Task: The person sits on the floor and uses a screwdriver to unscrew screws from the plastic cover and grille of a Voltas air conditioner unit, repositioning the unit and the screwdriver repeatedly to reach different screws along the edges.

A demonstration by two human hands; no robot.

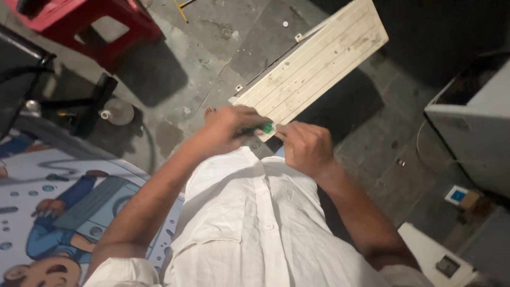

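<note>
I look down past my white shirt at a cream ribbed panel (319, 58) with small metal brackets, lying tilted over the grey stone floor. My left hand (231, 127) is closed around a tool with a green handle (266, 127) at the panel's near corner. My right hand (305, 146) sits just right of the green handle, fingers pinched at the panel's near edge; what it pinches is too small to tell. Both hands almost touch.
A red plastic stool (79, 21) stands at the far left. An angle grinder with a disc (114, 111) lies on the floor left. A printed cartoon sheet (53, 207) covers the lower left. A white appliance casing (473, 122) stands right, a white box (435, 260) below it.
</note>
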